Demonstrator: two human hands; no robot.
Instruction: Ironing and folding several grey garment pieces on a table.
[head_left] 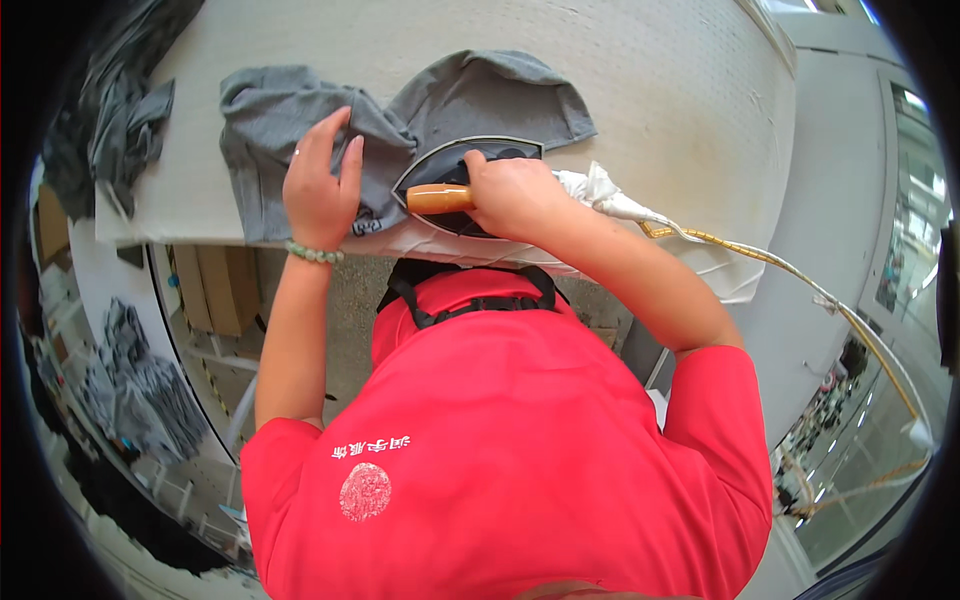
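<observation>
Grey shorts (300,95) lie on the white padded ironing table, their two legs spread toward the far side. Pressed onto the near right part of the cloth is a dark steam iron (430,165) with a light rim, its pointed tip facing left. My right hand (515,197) is closed round its handle, whose wooden end (438,198) sticks out to the left. My left hand (322,190) rests on the left leg of the shorts, fingers stretched and apart, left of the iron's tip. A small dark print shows on the cloth near the table's front edge.
The white ironing table (680,100) stretches away from me. A white and yellow hose (720,240) runs from the iron to the right. More grey garments (125,110) are heaped at the far left; a grey pile (150,400) and a cardboard box (225,288) sit lower left.
</observation>
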